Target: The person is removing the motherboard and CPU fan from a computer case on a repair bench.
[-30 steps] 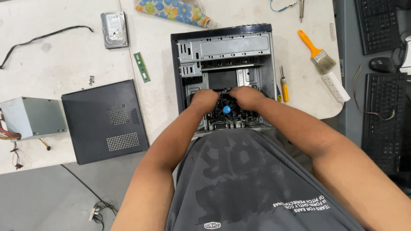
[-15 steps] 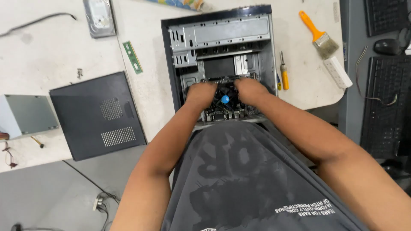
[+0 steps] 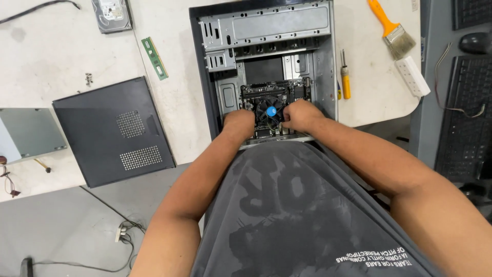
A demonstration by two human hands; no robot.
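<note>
Head view: an open computer case lies flat on the white table, its open side facing up and its long axis running away from the person, the drive cage at the far end. Both hands are down inside the near end. The left hand and right hand sit on either side of the round cooler fan with the blue centre, which is mounted on the circuit board. Each hand's grip looks curled closed against the fan's edge, but the fingertips are hidden below the knuckles, so I cannot tell whether they actually have hold of it.

Judging by how things lie, the teardown is well along: the black side panel is off and lies left of the case, a hard drive and a green memory stick rest apart on the table, and a grey metal box sits at the far left. The fan and board are not yet out. A yellow screwdriver, a paintbrush and a white power strip lie right of the case.
</note>
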